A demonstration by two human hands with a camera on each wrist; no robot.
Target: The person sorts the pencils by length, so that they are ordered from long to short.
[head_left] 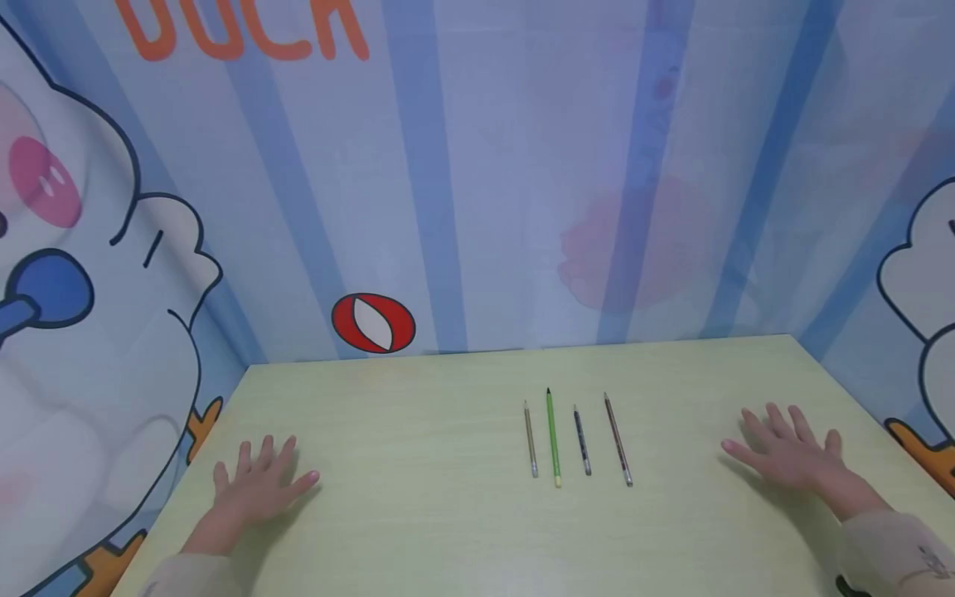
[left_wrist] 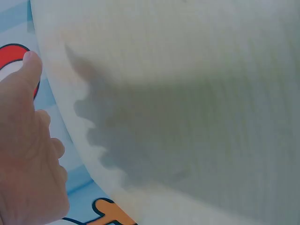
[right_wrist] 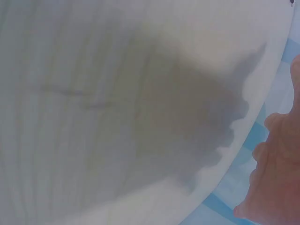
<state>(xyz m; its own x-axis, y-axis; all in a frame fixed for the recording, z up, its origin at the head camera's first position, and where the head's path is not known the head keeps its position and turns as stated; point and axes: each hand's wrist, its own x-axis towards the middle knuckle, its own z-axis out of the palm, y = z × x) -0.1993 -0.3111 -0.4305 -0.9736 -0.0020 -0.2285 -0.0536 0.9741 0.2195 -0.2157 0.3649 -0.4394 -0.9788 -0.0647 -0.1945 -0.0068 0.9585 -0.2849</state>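
Note:
Several pencils lie side by side on the table (head_left: pixel 418 531), right of its middle, tips toward the back wall. From left to right they are a short tan pencil (head_left: pixel 530 441), a long green pencil (head_left: pixel 553 439), a short dark patterned pencil (head_left: pixel 582 441) and a long reddish-brown pencil (head_left: pixel 618 439). Far to their left, my left hand (head_left: pixel 257 493) hovers over the table with fingers spread, holding nothing. My right hand (head_left: pixel 794 456) spreads its fingers likewise to the right of the pencils, nothing in it. Both wrist views show the hands casting shadows on the tabletop.
A striped blue-and-white cloth backdrop (head_left: pixel 492 166) rises behind the table's back edge. Printed on it are a red-and-white ball (head_left: pixel 373 322) and orange lettering (head_left: pixel 276 33). Cartoon ducks flank the table at both sides.

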